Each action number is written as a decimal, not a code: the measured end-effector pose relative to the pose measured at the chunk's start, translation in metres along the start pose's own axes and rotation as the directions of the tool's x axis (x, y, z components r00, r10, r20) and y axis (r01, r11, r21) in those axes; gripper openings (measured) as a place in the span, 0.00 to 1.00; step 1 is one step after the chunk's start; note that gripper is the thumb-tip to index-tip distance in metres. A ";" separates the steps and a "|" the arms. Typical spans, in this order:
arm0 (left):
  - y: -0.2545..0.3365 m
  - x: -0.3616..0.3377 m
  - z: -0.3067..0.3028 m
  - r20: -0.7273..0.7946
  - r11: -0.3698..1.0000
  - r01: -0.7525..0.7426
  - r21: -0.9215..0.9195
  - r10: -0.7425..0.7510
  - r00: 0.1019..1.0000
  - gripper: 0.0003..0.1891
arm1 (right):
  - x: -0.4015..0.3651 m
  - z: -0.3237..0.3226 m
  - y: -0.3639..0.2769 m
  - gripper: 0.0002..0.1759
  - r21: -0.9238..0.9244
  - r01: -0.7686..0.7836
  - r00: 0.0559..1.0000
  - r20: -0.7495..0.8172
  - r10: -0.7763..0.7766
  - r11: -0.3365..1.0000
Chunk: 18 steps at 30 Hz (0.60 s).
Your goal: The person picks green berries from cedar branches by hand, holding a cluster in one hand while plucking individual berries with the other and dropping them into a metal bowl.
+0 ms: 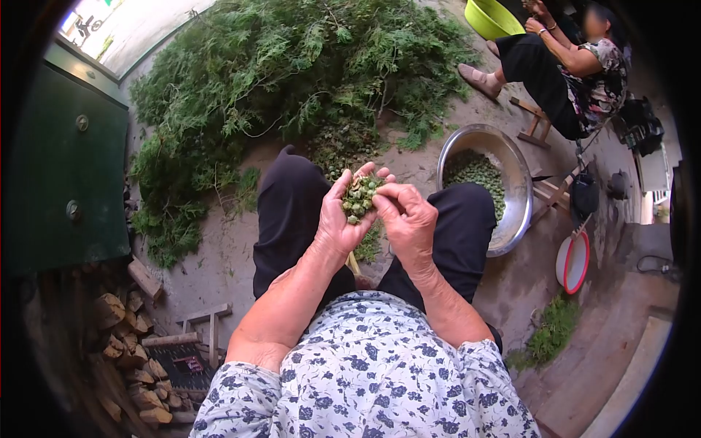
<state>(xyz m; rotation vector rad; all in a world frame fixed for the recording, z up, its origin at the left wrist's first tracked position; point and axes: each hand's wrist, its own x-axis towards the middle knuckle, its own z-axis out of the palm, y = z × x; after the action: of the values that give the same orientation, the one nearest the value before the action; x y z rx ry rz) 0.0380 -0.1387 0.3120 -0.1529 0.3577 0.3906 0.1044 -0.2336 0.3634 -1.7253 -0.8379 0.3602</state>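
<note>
Between the fingertips, sprig of green cones [358,198], long axis pointing away from the body, stem below left hand [337,225] closed round it, right hand [409,219] pinching the cones

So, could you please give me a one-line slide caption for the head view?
Left hand and right hand pick at a cluster of green pods, steel bowl alongside.

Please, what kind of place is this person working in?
Probably a rural home's yard, outdoors: a pile of cut green branches on bare dirt, stacked firewood, and a metal basin of green cones like the cluster in the left hand.
</note>
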 end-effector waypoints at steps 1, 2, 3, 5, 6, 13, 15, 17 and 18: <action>-0.002 -0.001 0.000 -0.017 1.000 0.018 0.004 -0.017 1.000 0.22 | 0.005 -0.002 0.002 0.07 -0.016 0.013 1.000 -0.011 -0.013 1.000; -0.003 -0.002 -0.001 -0.033 0.999 0.035 0.008 -0.035 0.999 0.21 | 0.010 -0.003 0.004 0.06 -0.033 0.026 0.999 -0.023 -0.027 0.999; -0.002 -0.003 -0.004 -0.003 0.997 0.070 0.014 -0.070 0.998 0.20 | 0.012 -0.003 0.006 0.06 -0.059 0.073 0.996 -0.036 -0.076 0.996; 0.002 0.000 -0.016 0.060 0.995 0.102 -0.005 -0.102 0.993 0.20 | 0.014 -0.004 0.013 0.06 -0.063 0.065 0.996 -0.056 -0.069 0.996; 0.002 -0.002 -0.012 0.119 0.991 0.134 -0.022 -0.131 0.984 0.20 | 0.015 -0.005 0.015 0.06 -0.064 0.053 0.995 -0.075 -0.058 0.996; -0.002 -0.009 0.007 -0.022 0.999 0.038 0.030 -0.038 0.999 0.19 | 0.021 -0.045 0.042 0.07 -0.433 0.133 0.982 -0.065 -0.179 0.892; -0.003 -0.008 0.006 -0.035 0.998 0.027 0.056 -0.025 0.999 0.19 | 0.019 -0.047 0.039 0.09 -0.604 0.262 0.958 0.068 -0.278 0.752; -0.005 -0.010 0.009 -0.048 0.997 0.038 0.069 -0.035 0.998 0.18 | 0.019 -0.033 0.017 0.11 -0.332 0.151 0.987 0.005 -0.158 0.931; -0.005 -0.011 0.010 -0.060 0.995 0.046 0.083 -0.041 0.997 0.17 | 0.020 -0.026 0.009 0.12 -0.017 0.026 1.000 -0.017 -0.026 1.000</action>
<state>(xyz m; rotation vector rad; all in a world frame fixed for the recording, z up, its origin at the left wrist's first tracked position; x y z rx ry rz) 0.0340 -0.1448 0.3261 -0.0895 0.4270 0.3276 0.1374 -0.2395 0.3664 -1.7291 -0.8526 0.3215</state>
